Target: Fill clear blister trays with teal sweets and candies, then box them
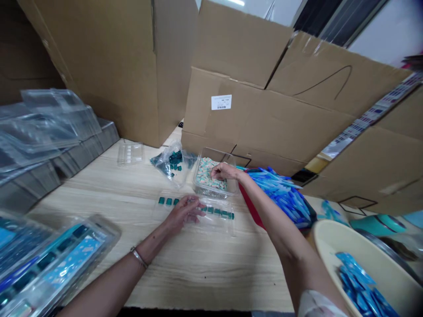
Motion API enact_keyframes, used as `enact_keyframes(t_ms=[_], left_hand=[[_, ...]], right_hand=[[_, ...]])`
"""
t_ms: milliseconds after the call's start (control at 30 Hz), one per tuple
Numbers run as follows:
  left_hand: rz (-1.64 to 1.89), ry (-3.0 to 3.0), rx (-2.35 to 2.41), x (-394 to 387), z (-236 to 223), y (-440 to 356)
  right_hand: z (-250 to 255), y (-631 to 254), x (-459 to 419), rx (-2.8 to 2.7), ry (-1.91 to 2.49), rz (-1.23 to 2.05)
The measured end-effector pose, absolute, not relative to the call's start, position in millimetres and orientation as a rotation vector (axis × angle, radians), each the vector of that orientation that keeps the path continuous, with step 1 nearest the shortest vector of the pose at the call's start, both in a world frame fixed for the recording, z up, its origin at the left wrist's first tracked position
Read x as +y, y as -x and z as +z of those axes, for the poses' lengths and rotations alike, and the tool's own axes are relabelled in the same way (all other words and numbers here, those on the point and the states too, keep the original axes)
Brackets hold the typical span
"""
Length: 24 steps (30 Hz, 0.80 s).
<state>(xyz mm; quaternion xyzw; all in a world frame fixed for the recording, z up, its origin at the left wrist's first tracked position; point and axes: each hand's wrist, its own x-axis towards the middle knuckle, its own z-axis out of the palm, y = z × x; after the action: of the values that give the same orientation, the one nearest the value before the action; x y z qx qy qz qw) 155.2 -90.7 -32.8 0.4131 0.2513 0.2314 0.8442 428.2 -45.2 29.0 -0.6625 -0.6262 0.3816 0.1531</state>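
Hands apart on the pale wood-grain worktop [132,264]. Right hand [225,171] is inside a clear plastic tub [211,192] of pastel pieces [205,175]; its grip cannot be determined. Open left hand [184,213] lies at a clear plastic blister tray [220,226] bearing a row of small teal square tiles [216,211].

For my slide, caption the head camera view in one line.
Left hand over a clear tray of teal squares, right hand in a clear tub of pastel pieces.
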Motion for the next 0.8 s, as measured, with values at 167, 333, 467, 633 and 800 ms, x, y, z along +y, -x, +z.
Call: enact_keyframes(t_ms=[167,333,467,633,800], left_hand=[[0.473,-0.874,0.555,-90,-33,-155],[0.473,-0.875,0.547,-90,-34,-156],[0.468,-0.874,0.554,-90,-34,-156],[0.464,-0.875,0.557,-90,-32,-156],[0.465,-0.870,0.564,-90,-31,-156]], right_hand=[[24,-427,-32,-1.935,1.962,1.128],[19,-428,-31,-2.034,1.929,0.993],[21,-432,-31,-2.055,1.950,1.003],[21,-433,-28,-2.255,1.996,0.860],[19,-426,-29,-2.360,1.992,0.650]])
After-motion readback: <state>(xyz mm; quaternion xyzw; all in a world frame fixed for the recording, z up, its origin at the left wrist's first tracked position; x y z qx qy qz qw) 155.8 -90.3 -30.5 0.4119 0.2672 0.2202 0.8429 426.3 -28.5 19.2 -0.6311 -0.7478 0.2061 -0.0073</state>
